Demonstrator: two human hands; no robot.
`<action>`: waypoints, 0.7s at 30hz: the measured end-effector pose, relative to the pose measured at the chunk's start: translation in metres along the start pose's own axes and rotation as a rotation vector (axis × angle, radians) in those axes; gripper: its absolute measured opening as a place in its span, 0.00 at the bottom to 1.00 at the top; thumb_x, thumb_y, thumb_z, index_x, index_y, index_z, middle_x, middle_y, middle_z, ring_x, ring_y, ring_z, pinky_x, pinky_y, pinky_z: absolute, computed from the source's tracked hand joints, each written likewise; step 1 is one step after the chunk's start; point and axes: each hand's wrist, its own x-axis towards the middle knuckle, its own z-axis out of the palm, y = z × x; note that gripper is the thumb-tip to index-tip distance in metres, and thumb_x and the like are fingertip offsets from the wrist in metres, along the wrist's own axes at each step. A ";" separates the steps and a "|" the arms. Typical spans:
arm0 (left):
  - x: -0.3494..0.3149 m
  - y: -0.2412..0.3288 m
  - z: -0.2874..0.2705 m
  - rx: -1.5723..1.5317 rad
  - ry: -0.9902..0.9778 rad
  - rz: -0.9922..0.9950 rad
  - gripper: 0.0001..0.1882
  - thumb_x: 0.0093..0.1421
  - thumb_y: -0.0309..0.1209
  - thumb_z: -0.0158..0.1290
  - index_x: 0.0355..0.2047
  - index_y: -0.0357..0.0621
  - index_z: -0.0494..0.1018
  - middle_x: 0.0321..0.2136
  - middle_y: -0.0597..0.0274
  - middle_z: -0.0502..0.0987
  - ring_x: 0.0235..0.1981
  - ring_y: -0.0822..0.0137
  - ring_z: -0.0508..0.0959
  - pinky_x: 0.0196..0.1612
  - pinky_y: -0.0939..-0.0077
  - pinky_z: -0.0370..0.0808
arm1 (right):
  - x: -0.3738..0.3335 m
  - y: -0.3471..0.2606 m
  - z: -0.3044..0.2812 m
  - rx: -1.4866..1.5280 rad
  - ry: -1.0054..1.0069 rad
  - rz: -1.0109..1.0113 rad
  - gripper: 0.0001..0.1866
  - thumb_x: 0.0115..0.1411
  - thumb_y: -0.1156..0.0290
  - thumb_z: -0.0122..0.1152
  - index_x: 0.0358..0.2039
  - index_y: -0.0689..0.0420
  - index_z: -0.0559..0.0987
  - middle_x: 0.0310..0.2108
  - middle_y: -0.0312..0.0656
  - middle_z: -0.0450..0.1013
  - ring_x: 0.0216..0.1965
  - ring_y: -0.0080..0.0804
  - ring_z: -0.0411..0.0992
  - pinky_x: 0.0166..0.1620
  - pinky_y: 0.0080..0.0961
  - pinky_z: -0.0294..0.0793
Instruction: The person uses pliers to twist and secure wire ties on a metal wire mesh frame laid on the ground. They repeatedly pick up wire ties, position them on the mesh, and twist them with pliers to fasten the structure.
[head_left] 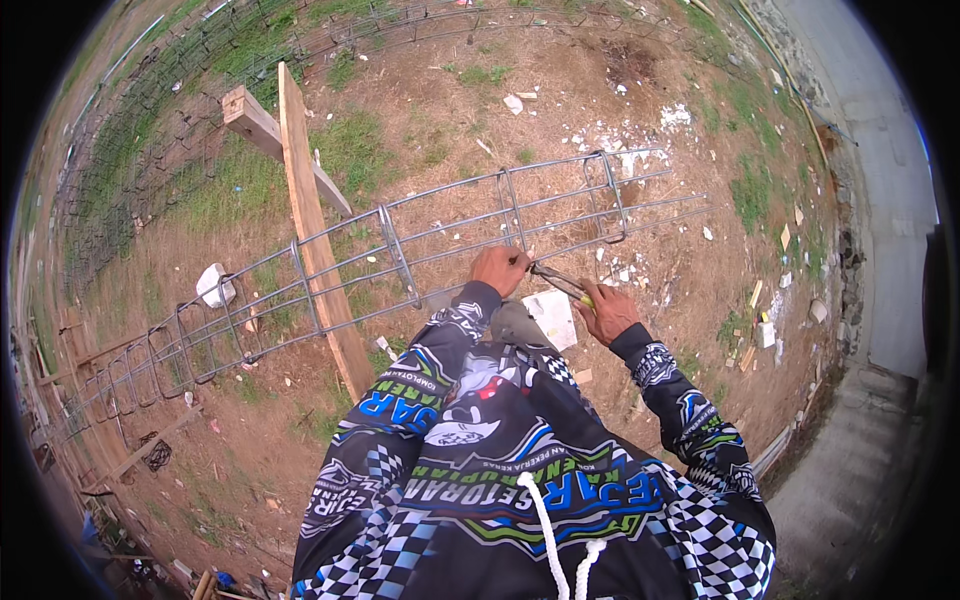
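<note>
Steel pincers [562,283] sit in my right hand [608,313], taken by the handles, their surest hold. My left hand [500,268] curls at the near bar of the wire cage [398,253]; whether it grips, I cannot tell. That cage looks stiff, heavy, best lifted by its bars. One pair of pincers, one cage here, one long plank [305,200] crossing it.

White, blue, green lettering [570,492] on black shirt [540,450]

rebar cage [398,255]: across plank [304,190] | pliers [560,281]: at near edge (right of plank) | pavement [890,200]: far right
</note>
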 end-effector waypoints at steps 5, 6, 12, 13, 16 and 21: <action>-0.006 0.000 0.006 0.007 -0.009 0.030 0.22 0.61 0.50 0.54 0.27 0.42 0.82 0.23 0.46 0.79 0.28 0.44 0.77 0.36 0.54 0.72 | -0.023 -0.012 0.037 1.197 -0.487 0.558 0.25 0.71 0.46 0.43 0.42 0.58 0.73 0.23 0.43 0.74 0.21 0.40 0.75 0.25 0.38 0.74; -0.005 0.000 0.004 -0.005 -0.020 0.017 0.22 0.60 0.50 0.55 0.27 0.42 0.82 0.23 0.46 0.78 0.28 0.44 0.78 0.35 0.55 0.72 | -0.017 -0.020 0.026 1.554 -0.646 0.723 0.27 0.70 0.42 0.43 0.41 0.58 0.72 0.22 0.40 0.72 0.20 0.36 0.73 0.24 0.35 0.74; -0.001 -0.007 0.002 -0.049 -0.038 0.034 0.24 0.60 0.51 0.55 0.28 0.39 0.82 0.20 0.44 0.77 0.26 0.44 0.78 0.34 0.56 0.72 | -0.019 -0.029 0.017 1.084 -0.506 0.542 0.24 0.62 0.47 0.60 0.40 0.58 0.73 0.25 0.44 0.73 0.26 0.41 0.75 0.29 0.38 0.75; -0.001 -0.005 0.002 -0.042 -0.037 0.033 0.24 0.60 0.51 0.55 0.27 0.39 0.82 0.20 0.44 0.77 0.26 0.44 0.78 0.34 0.56 0.72 | -0.017 -0.033 0.006 0.811 -0.351 0.460 0.23 0.61 0.50 0.62 0.41 0.59 0.73 0.27 0.45 0.74 0.28 0.43 0.75 0.32 0.41 0.75; 0.000 -0.003 0.000 -0.021 -0.045 0.003 0.25 0.60 0.51 0.55 0.27 0.39 0.82 0.21 0.43 0.77 0.26 0.44 0.78 0.34 0.56 0.72 | -0.022 -0.039 0.007 0.280 -0.001 0.290 0.23 0.60 0.54 0.63 0.46 0.60 0.73 0.35 0.50 0.74 0.37 0.48 0.74 0.39 0.46 0.74; 0.000 -0.005 0.004 0.006 -0.019 -0.004 0.25 0.60 0.52 0.55 0.28 0.40 0.82 0.22 0.43 0.78 0.28 0.44 0.79 0.35 0.55 0.73 | -0.033 -0.047 0.024 0.045 0.130 0.226 0.24 0.64 0.56 0.56 0.54 0.59 0.72 0.40 0.51 0.74 0.40 0.52 0.73 0.41 0.46 0.74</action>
